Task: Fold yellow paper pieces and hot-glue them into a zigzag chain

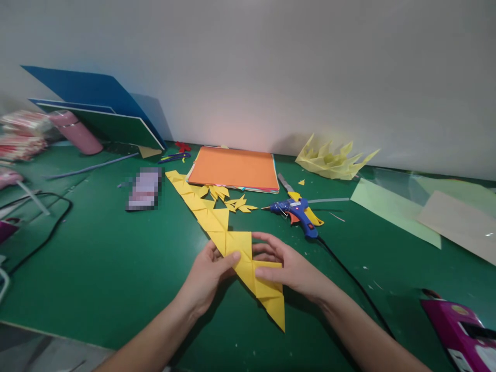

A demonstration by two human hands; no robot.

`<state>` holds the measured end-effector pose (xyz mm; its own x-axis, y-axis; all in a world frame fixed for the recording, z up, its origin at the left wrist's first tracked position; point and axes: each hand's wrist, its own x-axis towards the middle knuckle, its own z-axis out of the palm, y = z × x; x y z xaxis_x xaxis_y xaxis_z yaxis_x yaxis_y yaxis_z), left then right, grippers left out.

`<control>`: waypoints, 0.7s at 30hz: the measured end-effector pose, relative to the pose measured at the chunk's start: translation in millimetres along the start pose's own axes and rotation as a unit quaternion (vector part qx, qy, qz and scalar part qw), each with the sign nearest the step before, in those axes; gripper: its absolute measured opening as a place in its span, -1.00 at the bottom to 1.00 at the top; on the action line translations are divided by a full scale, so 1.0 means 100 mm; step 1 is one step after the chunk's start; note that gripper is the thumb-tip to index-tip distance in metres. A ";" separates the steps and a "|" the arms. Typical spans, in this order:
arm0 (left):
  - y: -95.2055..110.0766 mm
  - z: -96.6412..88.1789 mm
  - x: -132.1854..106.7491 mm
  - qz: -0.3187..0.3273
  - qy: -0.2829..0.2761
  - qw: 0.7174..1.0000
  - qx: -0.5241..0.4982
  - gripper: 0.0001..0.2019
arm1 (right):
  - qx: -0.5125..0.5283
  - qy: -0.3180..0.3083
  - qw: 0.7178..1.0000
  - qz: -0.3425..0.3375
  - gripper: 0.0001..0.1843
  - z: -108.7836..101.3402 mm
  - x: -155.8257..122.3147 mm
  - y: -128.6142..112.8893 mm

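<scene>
A long strip of folded yellow paper with pointed zigzag edges runs from the upper left toward me. My left hand grips its lower left edge, thumb on top and fingers underneath. On the other side, my right hand holds the strip near its lower end, thumb on a folded flap and fingers behind the paper. Small yellow paper leaf shapes lie beyond the strip. To their right rests a blue and yellow hot glue gun with a clear glue stick in its back.
An orange-topped paper stack lies by the wall. Right of it stands a pale yellow paper crown. Leaning blue boards, a pink bottle and a blurred phone-like item are left. A purple box sits at lower right.
</scene>
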<state>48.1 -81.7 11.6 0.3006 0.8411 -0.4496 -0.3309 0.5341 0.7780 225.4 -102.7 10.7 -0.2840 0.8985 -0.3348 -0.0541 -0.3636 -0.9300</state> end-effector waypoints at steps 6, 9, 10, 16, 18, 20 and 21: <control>-0.05 0.04 -0.08 0.021 -0.017 0.999 0.031 -0.48 | -0.119 0.004 0.992 -0.047 -0.82 0.08 -0.03 -0.06; 0.00 0.00 -0.10 0.021 -0.044 0.999 0.022 -0.50 | -0.150 0.005 0.987 -0.066 -0.88 0.05 -0.09 -0.12; 0.04 -0.02 -0.10 0.017 -0.052 0.999 0.004 -0.48 | -0.164 0.004 0.984 -0.074 -0.90 0.04 -0.11 -0.14; 0.51 -0.20 0.01 0.034 0.088 0.989 -0.112 -0.56 | -0.289 -0.029 0.946 -0.144 -0.91 -0.01 -0.29 -0.26; 0.66 -0.28 0.06 0.048 0.129 0.982 -0.132 -0.61 | -0.338 -0.047 0.920 -0.192 -0.90 -0.03 -0.34 -0.29; 0.79 -0.36 0.09 0.055 0.138 0.978 -0.143 -0.66 | -0.380 -0.058 0.890 -0.246 -0.88 -0.03 -0.37 -0.33; 0.84 -0.40 0.10 0.060 0.141 0.977 -0.149 -0.66 | -0.399 -0.061 0.873 -0.275 -0.86 -0.04 -0.37 -0.35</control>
<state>-12.2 -24.6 54.9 -0.0016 0.8665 -0.4992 -0.6077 0.3956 0.6886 241.4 -122.8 54.7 -0.5269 0.8329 0.1694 0.4555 0.4449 -0.7711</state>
